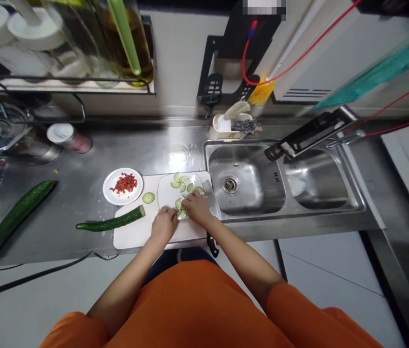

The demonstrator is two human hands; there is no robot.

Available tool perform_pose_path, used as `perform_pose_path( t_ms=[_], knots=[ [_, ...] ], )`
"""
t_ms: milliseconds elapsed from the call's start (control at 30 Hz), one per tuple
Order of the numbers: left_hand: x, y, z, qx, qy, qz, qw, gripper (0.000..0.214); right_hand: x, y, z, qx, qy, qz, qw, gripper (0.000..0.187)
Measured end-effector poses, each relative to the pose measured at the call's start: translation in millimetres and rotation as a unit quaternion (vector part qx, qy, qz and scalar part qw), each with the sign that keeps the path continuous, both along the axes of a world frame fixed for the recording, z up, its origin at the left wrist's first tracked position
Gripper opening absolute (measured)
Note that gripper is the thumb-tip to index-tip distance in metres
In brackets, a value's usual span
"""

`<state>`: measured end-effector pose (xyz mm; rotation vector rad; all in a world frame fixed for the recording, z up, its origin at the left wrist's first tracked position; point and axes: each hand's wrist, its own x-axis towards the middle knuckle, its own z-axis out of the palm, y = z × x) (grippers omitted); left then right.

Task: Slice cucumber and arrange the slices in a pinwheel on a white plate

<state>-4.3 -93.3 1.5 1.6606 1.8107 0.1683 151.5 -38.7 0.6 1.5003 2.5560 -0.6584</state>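
Observation:
My left hand (165, 223) is at the front left of a white plate (166, 186), its fingers pinched together on a cucumber slice, mostly hidden. Over the same plate, my right hand (197, 210) has its fingertips closed at another slice. Halved cucumber slices (178, 183) lie on the plate in small fan-shaped groups. The plate rests on a pale cutting board (132, 235). Left of it sit a small stack of round cucumber slices (148, 197) and a cut cucumber (112, 223) reaching past the board's edge.
A white dish of chopped red pieces (124, 183) touches the board's back left. A knife handle (212, 245) juts over the counter's front edge. A whole cucumber (16, 212) lies far left. The double sink (246, 179) adjoins the board on the right; a sponge holder (226, 130) stands behind.

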Motion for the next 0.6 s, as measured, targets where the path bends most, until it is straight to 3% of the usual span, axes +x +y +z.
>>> perform_pose_path(
  t_ms=[233,400,600],
  knots=[
    [-21,4,7.5,0.058,-0.016,0.033,0.998,0.027,11,-3,9.2,0.007,0.030,-0.056,0.998,0.023],
    [-64,18,11.8,0.062,0.110,0.110,0.986,0.031,23,-19,17.7,0.001,0.031,-0.123,0.992,0.023],
    [-83,32,6.5,0.071,0.205,0.094,0.972,0.031,26,-44,17.6,-0.015,0.020,-0.124,0.992,0.021]
  ],
)
